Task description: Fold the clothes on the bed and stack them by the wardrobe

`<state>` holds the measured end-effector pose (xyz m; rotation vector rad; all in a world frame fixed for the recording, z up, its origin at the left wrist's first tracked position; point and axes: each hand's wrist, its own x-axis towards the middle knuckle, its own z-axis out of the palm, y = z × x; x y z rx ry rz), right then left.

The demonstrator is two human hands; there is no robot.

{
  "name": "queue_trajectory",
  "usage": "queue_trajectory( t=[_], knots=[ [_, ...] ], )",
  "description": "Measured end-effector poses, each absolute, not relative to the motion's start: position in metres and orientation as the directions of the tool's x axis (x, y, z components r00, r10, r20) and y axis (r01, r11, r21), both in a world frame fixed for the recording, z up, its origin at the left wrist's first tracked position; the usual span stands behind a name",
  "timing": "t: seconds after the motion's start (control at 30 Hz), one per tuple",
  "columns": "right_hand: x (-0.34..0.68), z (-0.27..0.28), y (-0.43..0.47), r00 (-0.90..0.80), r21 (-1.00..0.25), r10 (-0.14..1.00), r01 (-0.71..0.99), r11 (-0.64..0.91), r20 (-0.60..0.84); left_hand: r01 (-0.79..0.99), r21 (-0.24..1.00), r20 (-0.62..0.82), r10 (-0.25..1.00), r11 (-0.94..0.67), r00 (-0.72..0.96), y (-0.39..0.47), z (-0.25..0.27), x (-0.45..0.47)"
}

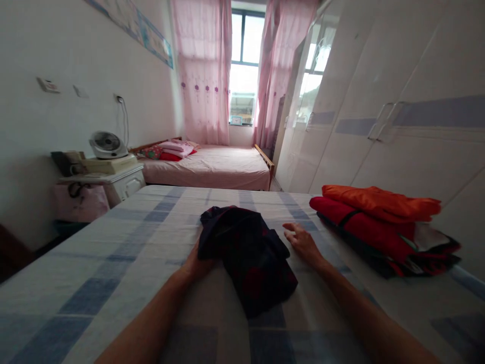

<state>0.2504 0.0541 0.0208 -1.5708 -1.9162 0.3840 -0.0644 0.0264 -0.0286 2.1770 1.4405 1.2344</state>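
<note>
A dark garment (pixel 250 253), black or navy with faint dark-red patches, lies bunched on the bed in front of me. My left hand (pixel 199 260) is at its left edge and holds it there, with the fingers mostly hidden under the cloth. To the right of the garment, my right hand (pixel 303 242) hovers close to the sheet, fingers apart and holding nothing. A small gap separates it from the cloth. What kind of garment this is, I cannot tell.
A stack of folded clothes sits on the right, an orange garment (pixel 379 202) above a red garment (pixel 352 217). The checked bedsheet (pixel 125 242) spreads beneath everything. Beyond are a pink-covered bed (pixel 227 167), a small fan (pixel 108 145) on a bedside cabinet (pixel 131 184), and a white wardrobe (pixel 348 156).
</note>
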Motion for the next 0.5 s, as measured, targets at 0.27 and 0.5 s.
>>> queue_trajectory(
  t=[0.27, 0.5],
  knots=[
    [0.254, -0.013, 0.059, -0.232, -0.400, 0.925, 0.850, 0.343, 0.301, 0.611, 0.658, 0.464, 0.876, -0.440, 0.132, 0.021, -0.013, -0.052],
    [0.261, -0.016, 0.063, -0.285, -0.423, 0.911, 0.816, 0.394, 0.298, 0.242, 0.970, -0.030, 0.993, 0.001, 0.115, -0.006, 0.024, -0.027]
  ],
)
